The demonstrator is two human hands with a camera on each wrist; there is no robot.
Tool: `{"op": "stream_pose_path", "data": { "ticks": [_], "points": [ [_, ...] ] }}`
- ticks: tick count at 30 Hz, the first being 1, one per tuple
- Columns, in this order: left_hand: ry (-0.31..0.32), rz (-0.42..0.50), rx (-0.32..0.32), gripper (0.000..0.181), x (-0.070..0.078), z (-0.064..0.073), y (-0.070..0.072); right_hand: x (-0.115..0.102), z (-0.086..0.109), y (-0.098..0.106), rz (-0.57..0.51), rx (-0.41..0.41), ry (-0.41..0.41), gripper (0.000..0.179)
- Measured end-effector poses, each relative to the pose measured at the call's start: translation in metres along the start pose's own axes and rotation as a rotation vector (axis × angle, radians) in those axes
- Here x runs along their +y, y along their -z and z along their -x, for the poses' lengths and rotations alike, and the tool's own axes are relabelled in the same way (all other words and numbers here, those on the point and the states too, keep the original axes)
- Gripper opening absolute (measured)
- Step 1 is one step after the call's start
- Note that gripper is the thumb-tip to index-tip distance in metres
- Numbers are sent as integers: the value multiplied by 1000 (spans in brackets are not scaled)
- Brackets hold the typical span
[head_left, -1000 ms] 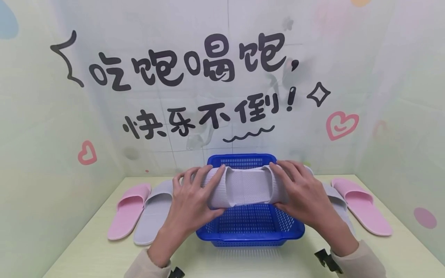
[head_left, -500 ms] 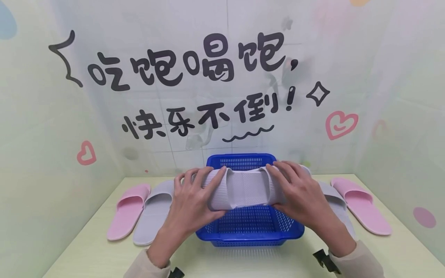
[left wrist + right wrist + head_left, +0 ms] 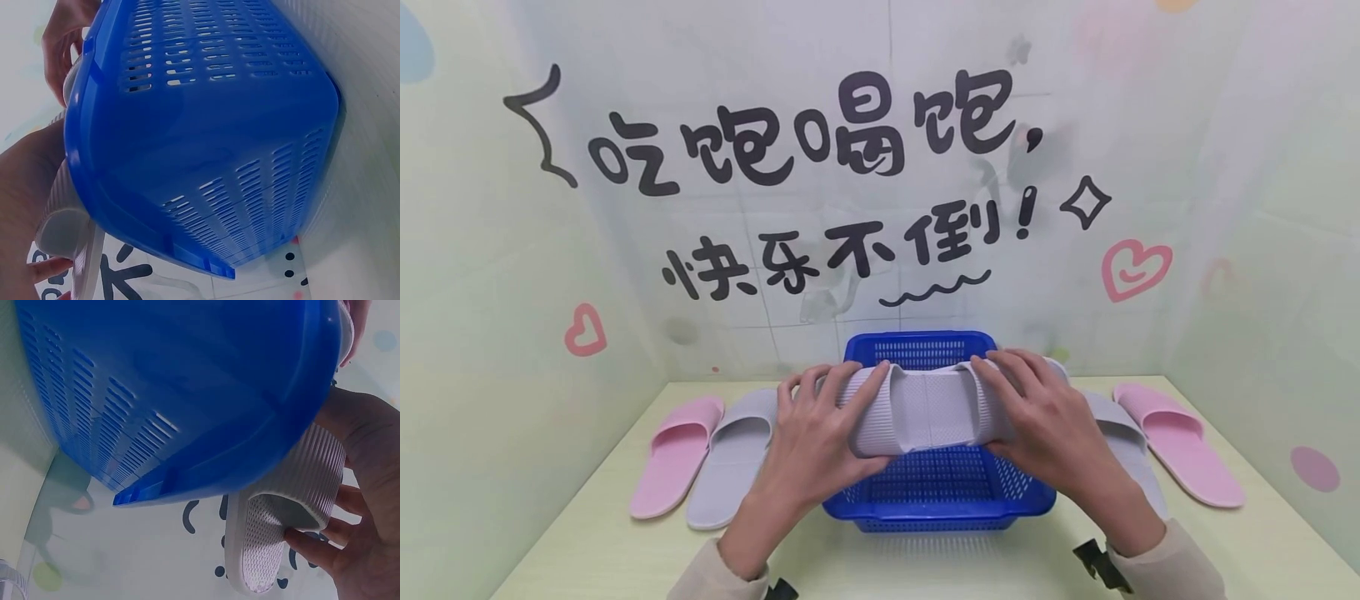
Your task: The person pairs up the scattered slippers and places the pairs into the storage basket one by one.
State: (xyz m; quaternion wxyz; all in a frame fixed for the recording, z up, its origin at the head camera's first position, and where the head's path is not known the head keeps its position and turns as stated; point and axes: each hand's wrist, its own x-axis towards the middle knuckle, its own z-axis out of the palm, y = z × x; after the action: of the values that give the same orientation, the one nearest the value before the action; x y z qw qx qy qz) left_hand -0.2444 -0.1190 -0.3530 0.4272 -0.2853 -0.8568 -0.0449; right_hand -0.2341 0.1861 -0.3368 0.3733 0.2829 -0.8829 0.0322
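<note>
In the head view a pair of pale lilac-grey slippers is held level above the blue basket (image 3: pixel 925 510), the two overlapping lengthwise with their ribbed straps at opposite ends. My left hand (image 3: pixel 808 429) grips the left slipper (image 3: pixel 874 421) over its strap, thumb on the near side. My right hand (image 3: pixel 1048 417) grips the right slipper (image 3: pixel 988 408) in the same way. Below them the basket's inside shows its slotted floor. From the right wrist, the right slipper (image 3: pixel 259 544) sticks out beyond my fingers, while the basket wall (image 3: pixel 187 381) hides part of it.
On the table's left lie a pink slipper (image 3: pixel 673 467) and a grey slipper (image 3: pixel 730 475). To the right are another grey slipper (image 3: pixel 1131 458), partly behind my arm, and a pink slipper (image 3: pixel 1195 458). A printed wall sheet (image 3: pixel 850 50) rises directly behind.
My right hand has shifted slightly left, bringing the two slippers a little closer together and further overlapped. My left hand has barely moved, and the basket stays put.
</note>
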Motion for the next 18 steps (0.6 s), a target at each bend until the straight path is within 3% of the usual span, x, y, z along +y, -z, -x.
{"op": "stream_pose_path", "data": {
  "ticks": [18],
  "points": [
    [-2, 8, 18, 113, 4, -1, -1, -2, 0, 0, -1, 3, -4, 114]
  ]
}}
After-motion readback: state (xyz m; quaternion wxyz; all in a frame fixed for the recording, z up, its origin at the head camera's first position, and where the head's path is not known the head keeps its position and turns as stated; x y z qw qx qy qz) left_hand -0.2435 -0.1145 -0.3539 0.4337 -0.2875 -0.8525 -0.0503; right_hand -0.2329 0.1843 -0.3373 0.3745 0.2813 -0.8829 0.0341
